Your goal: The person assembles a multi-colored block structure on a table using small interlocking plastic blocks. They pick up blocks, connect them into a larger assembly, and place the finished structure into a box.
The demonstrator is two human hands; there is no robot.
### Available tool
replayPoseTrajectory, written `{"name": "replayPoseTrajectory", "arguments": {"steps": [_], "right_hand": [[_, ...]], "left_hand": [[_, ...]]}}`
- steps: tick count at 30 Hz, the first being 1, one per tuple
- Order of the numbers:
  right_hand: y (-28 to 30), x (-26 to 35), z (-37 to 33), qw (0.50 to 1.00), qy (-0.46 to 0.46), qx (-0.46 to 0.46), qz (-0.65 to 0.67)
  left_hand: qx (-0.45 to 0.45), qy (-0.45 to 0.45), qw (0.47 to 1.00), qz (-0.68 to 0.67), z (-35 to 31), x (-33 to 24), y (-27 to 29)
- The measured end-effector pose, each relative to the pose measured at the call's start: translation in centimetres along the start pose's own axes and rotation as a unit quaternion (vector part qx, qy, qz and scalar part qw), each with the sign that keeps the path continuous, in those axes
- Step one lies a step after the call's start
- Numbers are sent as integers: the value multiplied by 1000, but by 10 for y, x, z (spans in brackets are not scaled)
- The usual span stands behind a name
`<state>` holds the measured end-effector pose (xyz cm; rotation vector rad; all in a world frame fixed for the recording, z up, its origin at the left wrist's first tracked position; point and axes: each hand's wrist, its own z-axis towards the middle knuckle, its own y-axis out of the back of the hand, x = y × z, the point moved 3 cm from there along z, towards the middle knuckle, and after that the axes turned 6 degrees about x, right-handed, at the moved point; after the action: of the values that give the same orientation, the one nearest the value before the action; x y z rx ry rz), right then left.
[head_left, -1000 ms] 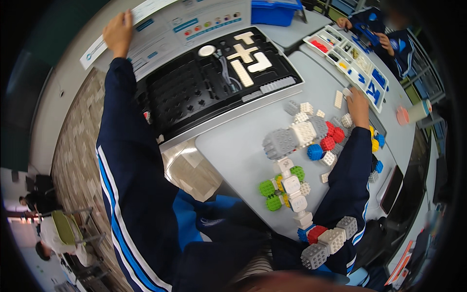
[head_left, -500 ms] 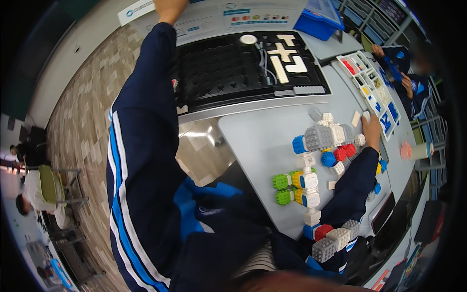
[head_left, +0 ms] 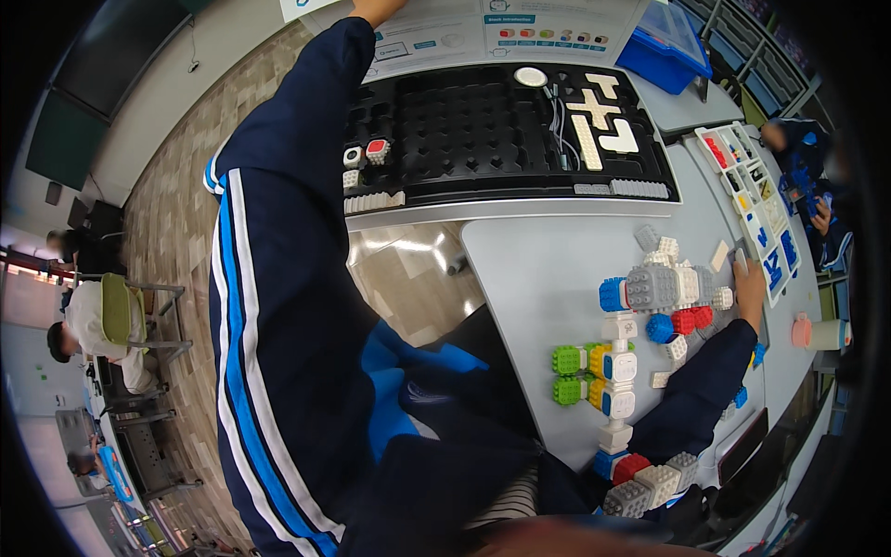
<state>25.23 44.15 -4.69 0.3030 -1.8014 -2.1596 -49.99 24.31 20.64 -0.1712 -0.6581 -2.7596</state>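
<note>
My left arm reaches up to a white printed panel [head_left: 445, 60] standing behind the black tray. My left hand [head_left: 379, 7] is at the panel, its fingers cut off by the top edge. On the grey table at the right, my right hand [head_left: 748, 295] has its fingertips closed round a small whitish piece [head_left: 740, 262]. Beside it lies a flat cream bar [head_left: 720, 255]. Left of my right arm stretches a joined figure of studded blocks, with a grey block [head_left: 652, 288], a green block [head_left: 567, 360] and white cubes [head_left: 619, 366].
The black moulded tray [head_left: 445, 130] holds white connector plates [head_left: 587, 139], cables and a few cubes [head_left: 376, 151]. A white sorting tray [head_left: 747, 200] of small parts lies at the right, near another person's hand [head_left: 820, 218]. A blue bin [head_left: 661, 51] and a cup [head_left: 829, 334] stand farther out.
The view has swung left, so the table and blocks sit farther right and lower. More of the tray's left end shows. Both hands keep about the same places.
</note>
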Motion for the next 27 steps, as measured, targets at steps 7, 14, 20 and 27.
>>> {"name": "replayPoseTrajectory", "arguments": {"steps": [7,14,20,27], "right_hand": [[-1,-8,0,999,-2,39,-15],[-1,0,-3,999,-49,4,-14],[0,3,-8,997,-16,-32,-68],[4,28,-13,999,-17,-13,26]], "left_hand": [[14,-55,997,50,7,22,-29],[19,-21,999,37,10,42,-58],[46,32,998,24,11,45,-60],[50,25,997,54,6,42,-54]]}}
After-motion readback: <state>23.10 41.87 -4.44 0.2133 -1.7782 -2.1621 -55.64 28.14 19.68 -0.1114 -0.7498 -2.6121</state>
